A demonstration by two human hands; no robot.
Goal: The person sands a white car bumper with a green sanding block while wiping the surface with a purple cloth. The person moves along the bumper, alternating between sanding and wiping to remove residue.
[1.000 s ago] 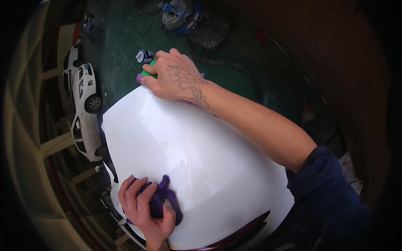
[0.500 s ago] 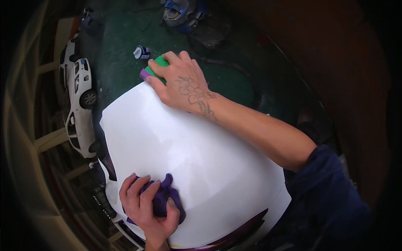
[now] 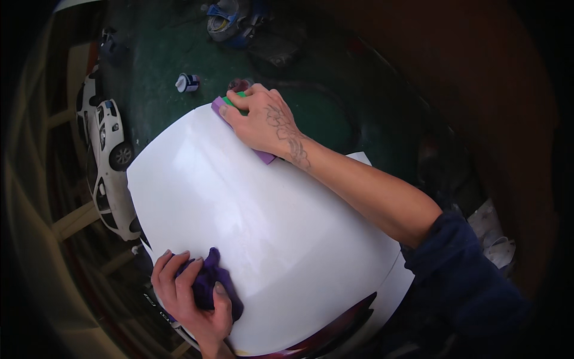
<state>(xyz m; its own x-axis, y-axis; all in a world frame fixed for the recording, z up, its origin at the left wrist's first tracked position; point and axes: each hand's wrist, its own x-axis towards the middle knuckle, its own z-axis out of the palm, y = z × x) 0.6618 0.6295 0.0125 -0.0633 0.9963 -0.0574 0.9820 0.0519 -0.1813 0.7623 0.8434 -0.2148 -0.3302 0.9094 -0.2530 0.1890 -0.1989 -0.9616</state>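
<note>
A white car body panel [image 3: 239,209] lies beneath both hands. At its far edge, my right hand [image 3: 262,116] is closed over a long sanding block [image 3: 264,157], green on top and purple underneath; the hand covers its middle. My left hand [image 3: 194,305] rests at the panel's near left, fingers curled round a crumpled purple cloth [image 3: 206,287] pressed on the white surface. A dark red tail light [image 3: 347,320] curves along the panel's near edge.
On the green floor past the panel stands a small can [image 3: 188,82]. Farther off is a blue and grey machine [image 3: 230,24] with a dark hose. White cars [image 3: 104,161] are parked at left. Crumpled whitish sheeting [image 3: 493,233] lies beyond my right sleeve.
The right hand has shifted the sanding block rightward along the panel's far edge, and more of its purple side shows. The left hand stays on the cloth while the whole view has moved slightly.
</note>
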